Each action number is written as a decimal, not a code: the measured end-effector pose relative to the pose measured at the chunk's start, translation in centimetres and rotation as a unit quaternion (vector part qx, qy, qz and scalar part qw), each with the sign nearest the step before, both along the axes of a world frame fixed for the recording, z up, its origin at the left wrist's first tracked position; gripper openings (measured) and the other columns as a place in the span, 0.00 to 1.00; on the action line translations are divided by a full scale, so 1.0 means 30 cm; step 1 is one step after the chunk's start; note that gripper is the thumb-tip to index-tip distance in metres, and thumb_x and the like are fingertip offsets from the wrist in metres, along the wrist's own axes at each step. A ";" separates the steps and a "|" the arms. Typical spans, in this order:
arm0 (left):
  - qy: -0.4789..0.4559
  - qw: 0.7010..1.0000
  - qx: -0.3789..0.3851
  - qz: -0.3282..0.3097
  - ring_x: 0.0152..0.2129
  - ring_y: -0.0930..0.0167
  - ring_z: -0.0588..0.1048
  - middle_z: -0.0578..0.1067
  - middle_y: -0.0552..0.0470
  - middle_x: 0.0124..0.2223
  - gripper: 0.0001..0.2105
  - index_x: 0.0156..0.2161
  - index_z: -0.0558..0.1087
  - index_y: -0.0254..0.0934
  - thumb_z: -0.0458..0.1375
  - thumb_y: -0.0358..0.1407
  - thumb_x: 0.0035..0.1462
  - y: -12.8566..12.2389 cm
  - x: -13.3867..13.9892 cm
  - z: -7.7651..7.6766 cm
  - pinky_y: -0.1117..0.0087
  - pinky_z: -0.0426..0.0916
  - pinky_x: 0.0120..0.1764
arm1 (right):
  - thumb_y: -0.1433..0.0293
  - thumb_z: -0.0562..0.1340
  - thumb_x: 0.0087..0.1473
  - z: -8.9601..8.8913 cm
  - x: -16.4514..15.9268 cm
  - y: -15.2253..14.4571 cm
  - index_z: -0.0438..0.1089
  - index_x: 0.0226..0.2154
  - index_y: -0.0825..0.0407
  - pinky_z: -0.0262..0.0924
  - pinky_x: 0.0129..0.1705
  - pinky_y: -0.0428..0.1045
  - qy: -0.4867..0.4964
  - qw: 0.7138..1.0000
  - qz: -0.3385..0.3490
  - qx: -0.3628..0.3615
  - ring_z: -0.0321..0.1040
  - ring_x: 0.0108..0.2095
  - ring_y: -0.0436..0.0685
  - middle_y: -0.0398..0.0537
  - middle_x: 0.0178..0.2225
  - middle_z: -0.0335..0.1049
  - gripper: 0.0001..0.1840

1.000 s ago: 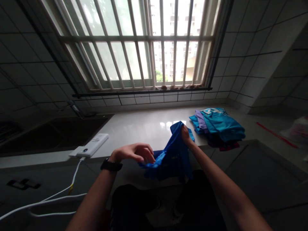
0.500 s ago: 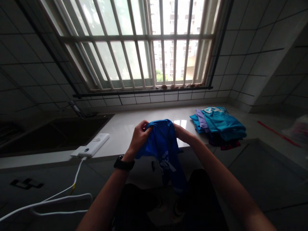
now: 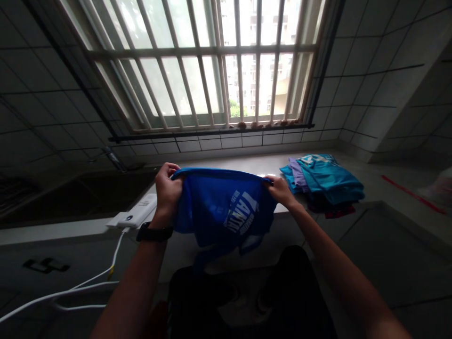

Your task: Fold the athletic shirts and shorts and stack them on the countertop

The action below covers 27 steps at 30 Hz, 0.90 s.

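Observation:
A blue T-shirt [image 3: 219, 202] with white lettering hangs stretched between my two hands, over the counter's front edge. My left hand [image 3: 168, 188] grips its upper left end, thumb over the cloth; a black band circles that wrist. At the upper right end, my right hand [image 3: 280, 189] pinches the fabric. The shirt's top edge is taut, and its lower part droops in loose folds below the counter top. To the right of my right hand lies a stack of folded clothes [image 3: 328, 179], teal and purple on top with dark red beneath.
A white power strip [image 3: 137, 212] with a white cable [image 3: 115, 256] sits left of my left hand on the counter [image 3: 243, 162]. Behind it is a dark sink [image 3: 77, 197]. A red strip [image 3: 413, 194] lies on the far right. A barred window [image 3: 205, 70] is ahead.
My hands have moved apart, the left one leftward and the right one slightly right. The bunched blue T-shirt is now spread wide between them, showing more of its lettering.

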<state>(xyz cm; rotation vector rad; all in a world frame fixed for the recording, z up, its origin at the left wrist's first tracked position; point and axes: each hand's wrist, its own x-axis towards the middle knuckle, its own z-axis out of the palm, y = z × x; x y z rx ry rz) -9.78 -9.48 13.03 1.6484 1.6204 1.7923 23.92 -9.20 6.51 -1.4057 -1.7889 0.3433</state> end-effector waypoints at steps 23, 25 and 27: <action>0.249 0.926 -0.147 -0.241 0.34 0.64 0.78 0.81 0.49 0.35 0.10 0.39 0.77 0.37 0.61 0.41 0.56 0.066 0.324 -0.220 0.66 0.70 0.39 | 0.78 0.59 0.57 0.075 -0.249 0.163 0.80 0.40 0.51 0.68 0.47 0.49 0.041 0.990 0.124 0.042 0.76 0.41 0.55 0.46 0.38 0.81 0.15; 0.210 0.953 -0.130 -0.173 0.30 0.66 0.76 0.78 0.51 0.30 0.04 0.31 0.74 0.38 0.59 0.35 0.55 0.093 0.304 -0.224 0.68 0.67 0.35 | 0.76 0.58 0.59 0.031 -0.248 0.142 0.78 0.46 0.52 0.68 0.49 0.51 0.034 0.996 0.064 0.045 0.76 0.43 0.57 0.51 0.43 0.79 0.16; 0.131 0.982 -0.099 -0.094 0.28 0.68 0.74 0.75 0.53 0.28 0.02 0.30 0.71 0.39 0.59 0.32 0.54 0.124 0.249 -0.226 0.70 0.66 0.34 | 0.72 0.60 0.61 -0.040 -0.230 0.089 0.73 0.54 0.54 0.69 0.50 0.55 0.030 0.998 0.005 0.057 0.75 0.45 0.60 0.58 0.48 0.75 0.19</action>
